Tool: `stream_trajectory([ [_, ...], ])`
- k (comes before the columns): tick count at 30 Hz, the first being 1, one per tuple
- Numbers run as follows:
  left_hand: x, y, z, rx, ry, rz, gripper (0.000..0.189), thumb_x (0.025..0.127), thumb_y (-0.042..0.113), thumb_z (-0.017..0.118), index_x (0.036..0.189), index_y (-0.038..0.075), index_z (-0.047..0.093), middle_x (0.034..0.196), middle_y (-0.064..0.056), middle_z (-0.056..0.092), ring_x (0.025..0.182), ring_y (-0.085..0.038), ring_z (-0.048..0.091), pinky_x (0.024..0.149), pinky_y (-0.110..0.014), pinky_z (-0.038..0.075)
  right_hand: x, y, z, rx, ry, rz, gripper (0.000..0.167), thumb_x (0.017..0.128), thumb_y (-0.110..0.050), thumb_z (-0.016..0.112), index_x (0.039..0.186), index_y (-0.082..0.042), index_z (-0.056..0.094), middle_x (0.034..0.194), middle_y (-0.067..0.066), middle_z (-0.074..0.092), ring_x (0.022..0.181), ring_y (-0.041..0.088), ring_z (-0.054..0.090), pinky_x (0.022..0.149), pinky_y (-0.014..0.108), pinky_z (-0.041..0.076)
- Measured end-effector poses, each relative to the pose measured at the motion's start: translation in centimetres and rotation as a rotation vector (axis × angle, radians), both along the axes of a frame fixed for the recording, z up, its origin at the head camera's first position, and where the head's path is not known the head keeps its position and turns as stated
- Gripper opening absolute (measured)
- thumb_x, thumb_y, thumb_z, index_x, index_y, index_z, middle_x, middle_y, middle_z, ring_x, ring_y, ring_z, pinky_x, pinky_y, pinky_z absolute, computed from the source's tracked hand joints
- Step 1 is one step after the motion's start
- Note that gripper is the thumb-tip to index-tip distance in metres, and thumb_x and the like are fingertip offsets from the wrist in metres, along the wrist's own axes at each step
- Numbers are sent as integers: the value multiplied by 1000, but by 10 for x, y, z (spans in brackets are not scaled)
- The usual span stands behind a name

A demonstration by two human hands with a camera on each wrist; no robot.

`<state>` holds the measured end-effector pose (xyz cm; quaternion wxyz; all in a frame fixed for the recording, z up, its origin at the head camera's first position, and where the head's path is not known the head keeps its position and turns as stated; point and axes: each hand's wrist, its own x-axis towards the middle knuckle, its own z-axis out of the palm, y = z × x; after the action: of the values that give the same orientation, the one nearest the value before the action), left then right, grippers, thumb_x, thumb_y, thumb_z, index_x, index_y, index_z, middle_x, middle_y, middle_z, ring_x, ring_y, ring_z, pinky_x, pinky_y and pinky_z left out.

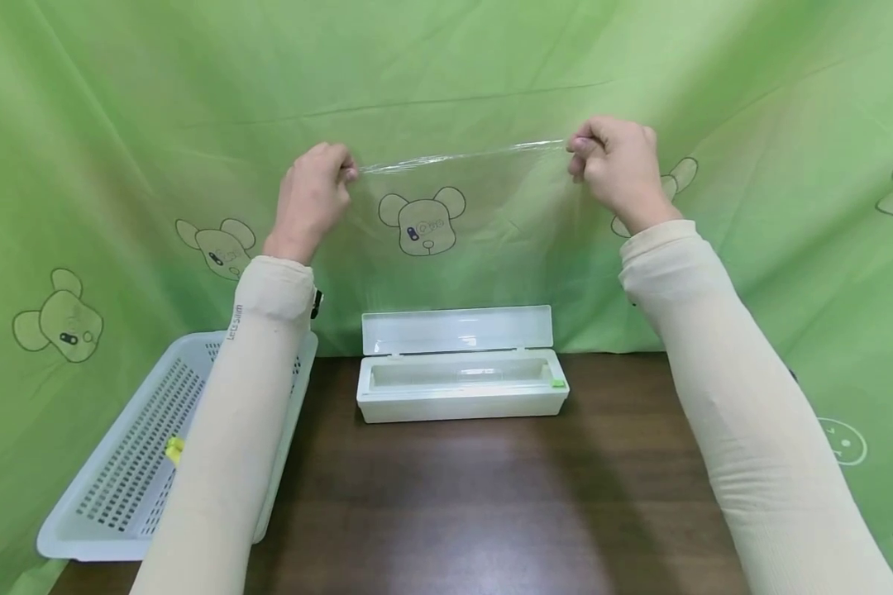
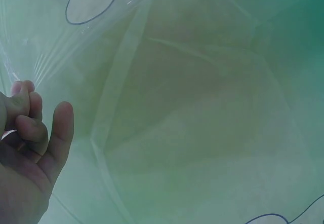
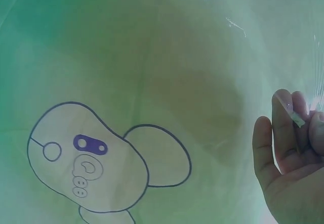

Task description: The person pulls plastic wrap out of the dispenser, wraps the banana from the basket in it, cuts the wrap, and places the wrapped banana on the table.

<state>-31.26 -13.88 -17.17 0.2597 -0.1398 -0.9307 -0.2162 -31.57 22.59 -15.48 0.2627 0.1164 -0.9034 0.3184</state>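
Left sleeve and right sleeve, both cream, closest to camera, reach forward from the bottom corners; small printed lettering near the left cuff, small black thing by that wrist. Left hand pinches one upper corner of clear plastic film between thumb and fingertips; left wrist view shows creases fanning out from the pinch, little finger held apart. Right hand pinches the other upper corner, slightly higher; right wrist view has film over the fingertips, thumb partly cut off by the frame edge.

Film is up in the air between the two hands, top edge pulled nearly straight and bunched shiny, sheet hanging down toward the box. Can't tell where its lower end sits.

White box, long, stands below on the brown table, between the forearms, near the curtain. Lid raised at the back; green tab at the right end of the front edge. Inside contents unclear.

Pale blue slotted basket on the left, partly behind left forearm, yellow thing inside, mostly hidden. Green curtain behind; bear drawing shows through the film.
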Motion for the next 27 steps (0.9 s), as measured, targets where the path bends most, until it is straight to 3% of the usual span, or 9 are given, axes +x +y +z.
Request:
stream_trajectory([
  [5,-1,-1,0,13,4,-3,14,102,7,57,111,-2,65,112,-16,65,104,-31,61,94,-41,49,0,-2,3,-9,-28,0,23,106,-12,51,113,0,69,93,12,70,78,13,65,62,18,49],
  [13,0,-5,9,43,35,21,18,103,8,56,113,-3,67,113,-17,66,102,-29,61,91,-38,50,-2,-8,15,11,15,8,23,106,-11,50,112,1,70,87,10,69,70,7,63,58,18,47],
  [20,0,-1,19,68,58,44,19,104,10,56,113,-1,67,115,-15,66,104,-28,61,92,-37,50,-2,-8,24,-41,-3,-3,24,106,-11,50,117,1,68,85,3,66,72,5,62,62,14,49],
  [27,4,1,22,75,44,61,19,104,13,56,115,0,66,116,-13,66,105,-26,61,93,-36,49,3,-9,27,-74,-14,-7,25,106,-12,50,117,1,67,81,-2,64,73,6,63,66,17,52],
])
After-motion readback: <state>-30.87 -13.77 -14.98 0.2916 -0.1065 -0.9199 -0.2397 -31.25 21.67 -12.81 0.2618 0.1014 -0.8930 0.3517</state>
